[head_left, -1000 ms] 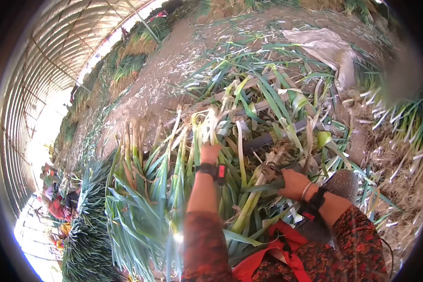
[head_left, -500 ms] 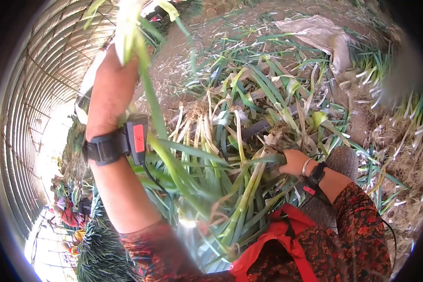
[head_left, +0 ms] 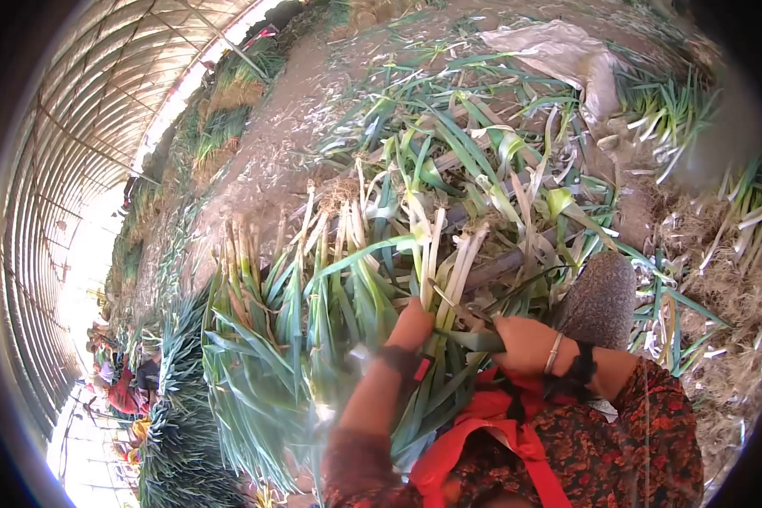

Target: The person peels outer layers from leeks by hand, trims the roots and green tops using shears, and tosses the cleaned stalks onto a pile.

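Low in front of me, my left hand is closed at a few green onion stalks standing up with pale ends on top; its fingertips are hidden. To its right, my right hand is closed round a green onion whose thick green leaf points toward the left hand. Pale, rooted stalks rise just above and between both hands. Left of my hands lies a bundled heap of green onions, root ends away from me and leaves toward me.
Loose leaves and peelings cover the ground ahead. A pale sack lies at the far right, near more green onions. My grey-clad knee is beside my right hand. Further stacks and people are at left, under an arched roof.
My left hand has come down from high at the upper left, where it held up a green onion, to beside my right hand. My right hand has moved slightly lower.
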Motion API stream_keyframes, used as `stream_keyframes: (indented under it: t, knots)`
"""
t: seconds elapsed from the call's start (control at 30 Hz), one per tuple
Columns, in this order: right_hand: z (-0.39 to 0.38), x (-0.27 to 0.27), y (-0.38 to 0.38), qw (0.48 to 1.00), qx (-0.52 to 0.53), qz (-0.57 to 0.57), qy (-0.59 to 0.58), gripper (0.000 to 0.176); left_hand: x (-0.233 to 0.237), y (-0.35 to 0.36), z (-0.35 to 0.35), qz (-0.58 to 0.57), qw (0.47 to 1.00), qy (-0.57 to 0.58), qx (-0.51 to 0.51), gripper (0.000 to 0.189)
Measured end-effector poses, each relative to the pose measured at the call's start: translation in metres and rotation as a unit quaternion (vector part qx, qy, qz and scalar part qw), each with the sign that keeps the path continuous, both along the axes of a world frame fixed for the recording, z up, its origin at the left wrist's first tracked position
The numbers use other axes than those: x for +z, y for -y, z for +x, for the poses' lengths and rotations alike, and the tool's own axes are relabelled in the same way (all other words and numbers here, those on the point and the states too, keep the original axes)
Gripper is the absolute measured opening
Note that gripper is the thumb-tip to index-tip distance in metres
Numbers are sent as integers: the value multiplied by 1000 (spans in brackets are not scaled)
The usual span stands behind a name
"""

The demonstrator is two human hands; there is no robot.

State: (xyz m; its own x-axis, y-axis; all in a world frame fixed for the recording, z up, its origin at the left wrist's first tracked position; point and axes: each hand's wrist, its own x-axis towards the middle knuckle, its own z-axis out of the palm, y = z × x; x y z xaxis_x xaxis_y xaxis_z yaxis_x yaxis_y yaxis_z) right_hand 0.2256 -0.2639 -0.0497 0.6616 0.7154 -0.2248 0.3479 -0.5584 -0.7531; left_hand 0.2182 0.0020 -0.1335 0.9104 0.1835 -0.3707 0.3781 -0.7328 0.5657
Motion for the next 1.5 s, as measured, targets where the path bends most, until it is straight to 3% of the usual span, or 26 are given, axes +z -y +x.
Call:
stream_keyframes:
  t: [0.1,0.27,0.4,0.53,0.57,0.67,0.7,0.8,0.83,0.97,1.1,1.33,1.43,1.5]
  knots:
    - [14,-23,-18,997,-27,-31,63,41,6,1,2,7,998,-53,22,42]
    - [65,-45,-52,988,-84,-50,121,43,-5,-4,2,-28,1000,1,7,41]
    - [35,-31,-44,989,-37,-72,122,42,-7,1,-2,-13,1000,15,0,33]
    - [69,-53,-64,984,-60,-111,125,40,-14,-1,-2,-3,1000,24,-11,33]
    - [69,-53,-66,980,-103,-113,131,25,-20,-3,0,-3,1000,29,-10,33]
    - [49,-47,-53,989,-48,-88,106,40,-22,-4,-4,-2,1000,29,-4,32]
    - [34,-39,-45,985,-26,-72,157,41,-20,-2,-1,-4,1000,30,-3,32]
    - [26,-51,-48,984,-34,-88,154,41,-16,1,-1,3,1000,18,4,33]
    - [38,-46,-53,979,9,-98,178,40,-22,-1,-1,-3,1000,24,-2,33]
    - [68,-66,-72,973,-100,-135,158,38,-27,-5,0,6,999,32,2,34]
    - [27,-47,-45,979,-60,-110,158,36,-5,0,1,3,1000,3,29,44]
    - [45,-56,-42,978,-81,-101,162,32,10,-1,4,18,1000,5,9,40]
    - [6,-31,-14,986,-54,-91,128,41,-12,-15,10,-14,1000,24,0,41]
    - [-9,-24,1,983,-69,-160,55,42,15,-8,9,-23,1000,-4,7,43]
